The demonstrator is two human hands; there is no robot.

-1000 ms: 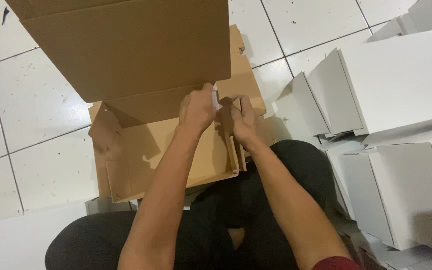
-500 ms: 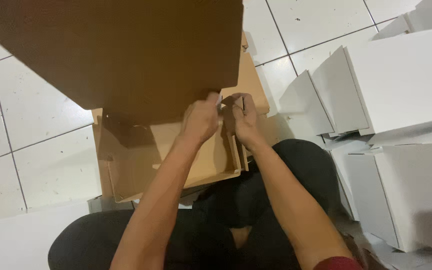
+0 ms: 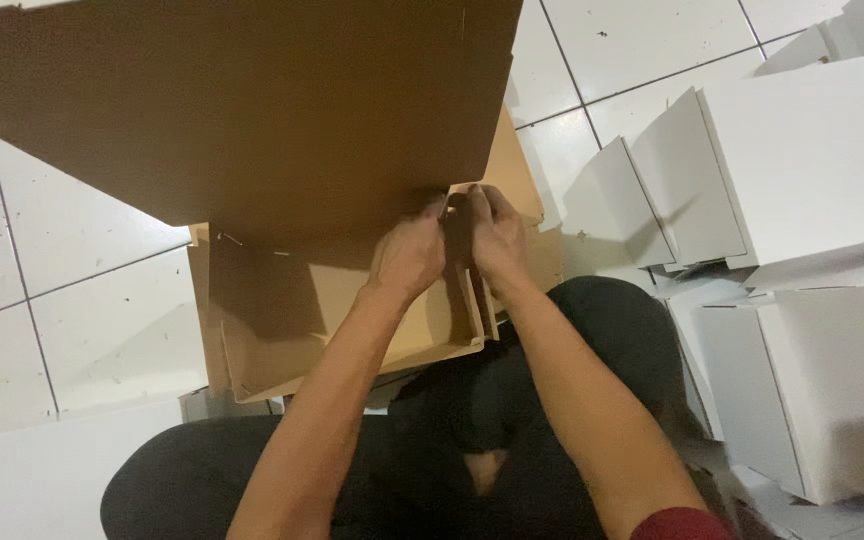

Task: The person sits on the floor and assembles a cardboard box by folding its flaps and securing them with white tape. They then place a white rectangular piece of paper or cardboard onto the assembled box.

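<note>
A brown cardboard box (image 3: 282,330) rests on the floor against my knees, its large lid flap (image 3: 242,110) raised and tilted over it. My left hand (image 3: 407,255) and my right hand (image 3: 497,232) meet at the box's right side wall, just under the lid's edge. Both pinch the folded side flap (image 3: 460,225) there, fingers closed on the cardboard. The lid hides the far part of the box.
Folded white boxes (image 3: 802,170) are stacked at the right, with more (image 3: 832,390) beside my right leg. A flat white sheet (image 3: 32,480) lies at the lower left. The floor is pale tile (image 3: 72,330). My legs in dark trousers (image 3: 512,420) fill the foreground.
The big lid flap has swung down toward me and now covers more of the box. Both hands stayed at the right side wall, shifting slightly right.
</note>
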